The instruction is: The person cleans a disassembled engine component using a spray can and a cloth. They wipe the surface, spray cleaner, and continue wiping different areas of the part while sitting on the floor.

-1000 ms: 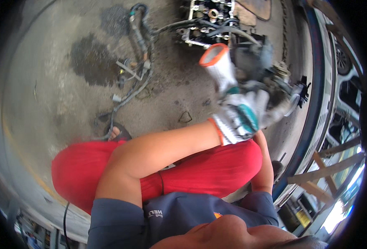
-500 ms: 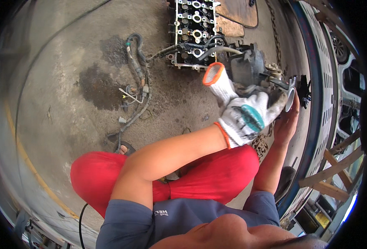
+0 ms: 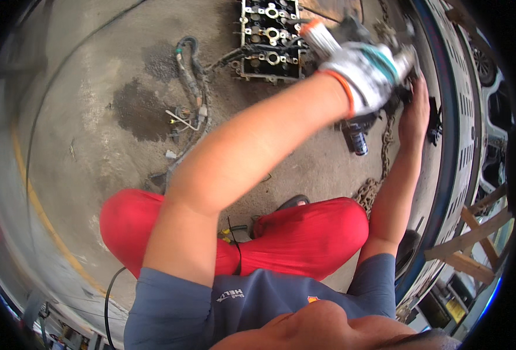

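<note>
My left hand [image 3: 371, 76] wears a white knit glove with an orange cuff and a green patch. Its fingers are closed, and a second white glove [image 3: 323, 42] with an orange rim sticks out of them to the left. The gloved fingertips meet a small silvery metal part [image 3: 411, 63], smeared by motion. My bare right hand [image 3: 415, 114] reaches to the same part from below, its fingers closed against it; their tips are partly hidden. Below the left hand a dark cylinder with a pale band [image 3: 358, 143] shows beside a dark assembly, mostly covered by the hand.
An engine cylinder head [image 3: 271, 35] lies on the concrete floor ahead. Left of it is a wiring harness [image 3: 191, 84]. A rusty chain [image 3: 386, 151] runs past my right forearm. A long blue-edged metal frame [image 3: 441, 175] borders the right side, with wooden pieces [image 3: 465, 239] beyond it.
Both hands have moved farther from my body, with the second glove and metal part. My left arm is straighter. The dark cylinder and more chain now show below the left hand.
</note>
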Demonstrator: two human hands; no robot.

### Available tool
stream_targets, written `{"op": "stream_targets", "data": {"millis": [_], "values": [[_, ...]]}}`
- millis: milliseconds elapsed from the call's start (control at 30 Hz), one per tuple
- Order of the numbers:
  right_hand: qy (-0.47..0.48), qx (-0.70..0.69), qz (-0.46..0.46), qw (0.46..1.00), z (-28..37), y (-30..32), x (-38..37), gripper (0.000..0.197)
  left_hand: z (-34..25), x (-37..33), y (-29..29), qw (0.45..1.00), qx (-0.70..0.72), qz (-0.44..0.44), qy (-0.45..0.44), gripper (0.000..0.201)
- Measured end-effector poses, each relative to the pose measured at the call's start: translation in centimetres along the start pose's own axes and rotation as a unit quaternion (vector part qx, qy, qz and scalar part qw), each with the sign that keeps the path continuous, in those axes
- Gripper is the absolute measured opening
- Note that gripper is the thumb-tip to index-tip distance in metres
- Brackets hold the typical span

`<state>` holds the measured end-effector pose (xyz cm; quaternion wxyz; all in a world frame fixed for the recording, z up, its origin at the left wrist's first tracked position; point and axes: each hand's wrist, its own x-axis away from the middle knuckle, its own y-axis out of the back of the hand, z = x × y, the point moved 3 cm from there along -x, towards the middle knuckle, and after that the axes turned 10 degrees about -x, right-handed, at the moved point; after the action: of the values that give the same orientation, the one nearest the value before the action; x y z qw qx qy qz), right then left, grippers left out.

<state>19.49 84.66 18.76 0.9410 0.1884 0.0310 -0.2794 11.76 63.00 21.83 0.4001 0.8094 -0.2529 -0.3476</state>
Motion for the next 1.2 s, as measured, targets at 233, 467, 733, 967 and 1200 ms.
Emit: {"op": "stream_targets", "data": {"millis": [233, 467, 733, 967, 1200], "values": [[0.075, 0.025, 0.112, 0.991, 0.4, -7.0, 1.7, 0.082, 9.2, 1.1, -0.4, 0.998, 0.049, -0.029, 0.032, 0.068], [0.052, 0.003, 0.157, 0.986, 0.7, -4.8, 4.0, 0.069, 11.5, 3.9, 0.5, 0.997, -0.017, -0.047, 0.060, 0.069], [0.081, 0.169, 0.406, 0.895, 7.1, 1.5, 14.2, 0.046, 10.6, 7.3, 4.6, 0.918, 0.154, 0.222, 0.291, 0.047], [0.104, 0.092, 0.473, 0.870, 10.2, 7.5, 22.3, 0.025, -2.1, 22.9, 12.7, 0.864, 0.104, 0.484, 0.090, 0.048], [0.028, 0.103, 0.501, 0.859, 13.7, 11.9, 24.7, 0.032, -2.5, 28.1, 10.8, 0.844, 0.091, 0.492, 0.192, 0.050]]}}
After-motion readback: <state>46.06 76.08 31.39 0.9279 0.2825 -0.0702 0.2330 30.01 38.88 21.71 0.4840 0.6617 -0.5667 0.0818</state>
